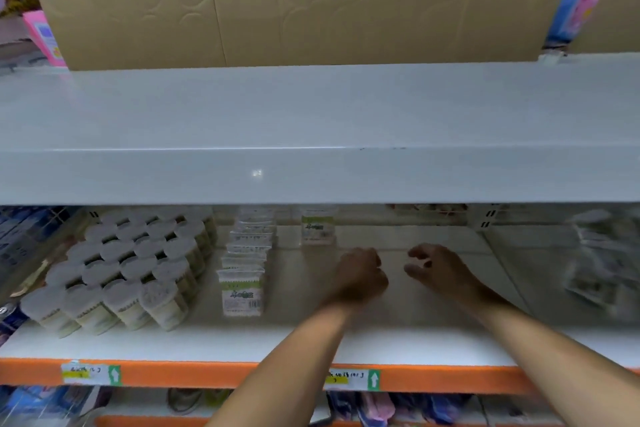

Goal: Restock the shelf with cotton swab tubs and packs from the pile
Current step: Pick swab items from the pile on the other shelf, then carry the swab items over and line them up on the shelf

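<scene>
White shelf (398, 340), orange edge; tubs (117, 267) left, packs (244, 274) beside. Left hand (360, 274) fingers curled empty; right hand (436, 267) fingers loosely curled, empty.

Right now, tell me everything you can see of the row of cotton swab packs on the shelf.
The row of cotton swab packs stands upright in single file, running front to back on the white shelf. They look like clear plastic pouches with green-and-white labels; the front one shows a barcode. The round tubs stand just left. Neither hand touches the row.
</scene>
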`<state>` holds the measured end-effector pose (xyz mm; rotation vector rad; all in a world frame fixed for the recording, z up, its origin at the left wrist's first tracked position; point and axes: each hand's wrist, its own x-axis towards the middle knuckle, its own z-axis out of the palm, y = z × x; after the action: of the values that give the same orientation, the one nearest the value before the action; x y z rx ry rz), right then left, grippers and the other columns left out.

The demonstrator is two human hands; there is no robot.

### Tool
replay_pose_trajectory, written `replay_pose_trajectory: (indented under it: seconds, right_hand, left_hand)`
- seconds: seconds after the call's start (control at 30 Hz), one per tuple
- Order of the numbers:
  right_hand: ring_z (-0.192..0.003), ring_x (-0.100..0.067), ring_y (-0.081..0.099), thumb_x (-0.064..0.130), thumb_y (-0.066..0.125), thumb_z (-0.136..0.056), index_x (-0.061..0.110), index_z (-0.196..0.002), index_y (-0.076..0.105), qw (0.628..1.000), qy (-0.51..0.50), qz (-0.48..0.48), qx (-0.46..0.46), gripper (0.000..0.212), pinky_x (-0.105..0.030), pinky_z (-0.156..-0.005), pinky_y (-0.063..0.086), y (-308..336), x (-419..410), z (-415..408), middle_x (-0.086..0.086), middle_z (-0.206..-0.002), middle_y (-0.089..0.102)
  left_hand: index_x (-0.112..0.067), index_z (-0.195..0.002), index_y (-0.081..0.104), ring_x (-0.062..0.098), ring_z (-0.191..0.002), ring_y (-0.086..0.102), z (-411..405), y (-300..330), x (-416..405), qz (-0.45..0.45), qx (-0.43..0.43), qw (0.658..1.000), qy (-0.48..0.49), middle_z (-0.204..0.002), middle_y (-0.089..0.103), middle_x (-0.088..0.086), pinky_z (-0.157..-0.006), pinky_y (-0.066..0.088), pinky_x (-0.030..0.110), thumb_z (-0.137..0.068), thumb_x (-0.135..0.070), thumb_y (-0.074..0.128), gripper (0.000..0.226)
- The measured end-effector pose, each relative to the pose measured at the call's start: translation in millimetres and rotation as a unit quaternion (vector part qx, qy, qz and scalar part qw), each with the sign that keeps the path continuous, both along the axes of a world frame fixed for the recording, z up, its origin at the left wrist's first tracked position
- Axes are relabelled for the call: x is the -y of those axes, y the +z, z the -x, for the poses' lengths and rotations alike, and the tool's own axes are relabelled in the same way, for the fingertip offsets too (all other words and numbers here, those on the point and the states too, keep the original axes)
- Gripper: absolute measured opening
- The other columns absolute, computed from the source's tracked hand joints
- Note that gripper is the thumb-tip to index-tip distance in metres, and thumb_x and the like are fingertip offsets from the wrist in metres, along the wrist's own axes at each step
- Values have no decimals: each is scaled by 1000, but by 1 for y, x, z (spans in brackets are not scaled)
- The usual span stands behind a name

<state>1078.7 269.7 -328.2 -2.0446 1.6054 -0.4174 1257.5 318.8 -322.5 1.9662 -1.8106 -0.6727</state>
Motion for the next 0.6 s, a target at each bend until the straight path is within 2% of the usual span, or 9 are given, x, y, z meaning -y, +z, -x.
replay_pose_trajectory:
  seconds: [0.13, 0.23, 0.6]
  right_hand:
    - [-109, -16, 59, 33, 68, -92, 15, -133, 58, 998, 43, -29, -45, 46, -24, -88, 49, 16, -11, 44, -7, -134, 57]
    - [-117, -16, 55, 36, 66, -93, 16, -136, 54, 995, 49, -47, -76, 49, -21, -88, 43, 28, -18, 77, -5, -139, 54]
    - [-123, -17, 54, 43, 66, -90, 26, -134, 55, 991, -52, -60, -107, 48, -25, -97, 44, 43, -39, 195, -1, -142, 51]
  left_hand:
    - [-19, -119, 61, 27, -117, 52, 33, 9, 7, -3, 36, 999, -32, -124, 58, 7, -98, 46, 35, -91, -19, 51, 30]
    - [-19, -118, 61, 26, -115, 53, 65, 15, 11, -2, 43, 998, -53, -123, 58, 6, -95, 47, 37, -92, -19, 51, 28]
    - [-27, -112, 62, 24, -115, 54, 203, 23, 8, -1, 28, 994, -106, -122, 60, 3, -93, 46, 32, -89, -25, 53, 24]
